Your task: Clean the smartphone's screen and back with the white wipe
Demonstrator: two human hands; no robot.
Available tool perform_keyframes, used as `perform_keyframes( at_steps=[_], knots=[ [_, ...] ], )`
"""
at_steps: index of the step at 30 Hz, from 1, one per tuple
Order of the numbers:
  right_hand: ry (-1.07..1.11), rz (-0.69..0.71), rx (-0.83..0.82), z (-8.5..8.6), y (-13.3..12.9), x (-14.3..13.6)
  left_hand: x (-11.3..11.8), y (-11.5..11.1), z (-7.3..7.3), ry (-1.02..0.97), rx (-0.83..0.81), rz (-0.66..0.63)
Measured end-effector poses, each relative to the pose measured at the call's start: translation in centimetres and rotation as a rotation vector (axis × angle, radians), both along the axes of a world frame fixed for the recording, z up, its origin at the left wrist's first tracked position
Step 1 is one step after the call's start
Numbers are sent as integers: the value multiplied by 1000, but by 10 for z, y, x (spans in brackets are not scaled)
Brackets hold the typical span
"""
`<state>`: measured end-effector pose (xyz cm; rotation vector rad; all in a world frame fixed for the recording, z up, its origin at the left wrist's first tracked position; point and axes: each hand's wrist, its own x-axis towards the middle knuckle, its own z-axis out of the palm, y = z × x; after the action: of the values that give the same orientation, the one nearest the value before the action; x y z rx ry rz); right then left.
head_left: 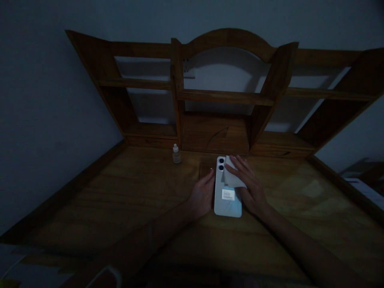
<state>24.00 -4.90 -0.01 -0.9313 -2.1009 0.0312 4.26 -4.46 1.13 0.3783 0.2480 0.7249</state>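
A light-coloured smartphone (220,206) lies back side up on the wooden desk, with two camera lenses at its upper left and a printed white label on its lower half. My left hand (202,196) grips the phone along its left edge, the thumb pointing up beside it; its other fingers are mostly hidden. Under the fingers of my right hand (247,182), a folded white cloth (233,181) is pressed against the phone's upper right part, next to the lenses. That hand also covers some of the phone's right edge.
A small clear bottle with a white cap (177,155) stands upright left of the phone, towards the back. Behind it rises a wooden shelf unit (225,97) against the wall. The desk (144,188) has raised side edges. A wall socket (189,72) shows through the shelf.
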Motion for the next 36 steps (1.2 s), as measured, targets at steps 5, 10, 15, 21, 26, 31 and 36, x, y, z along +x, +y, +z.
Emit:
perform_keyframes(
  at_steps=[5, 10, 15, 21, 26, 31, 36],
  knots=[
    [-1, 5, 0, -2, 1, 2, 2, -1, 3, -4, -2, 23],
    [7, 11, 1, -1, 0, 1, 1, 0, -3, 3, -7, 34],
    [19, 13, 0, 1, -1, 0, 1, -1, 2, -3, -10, 33],
    [-11, 30, -30, 1, 1, 0, 1, -1, 3, -18, -34, 52],
    [-37, 46, -40, 0, 2, 1, 0, 1, 0, -10, -35, 50],
    [-45, 62, -30, 0, 2, 1, -1, 2, 0, 1, 2, 45],
    [-36, 71, -17, 0, 1, 2, 1, 2, -6, 8, 39, 65]
  ],
)
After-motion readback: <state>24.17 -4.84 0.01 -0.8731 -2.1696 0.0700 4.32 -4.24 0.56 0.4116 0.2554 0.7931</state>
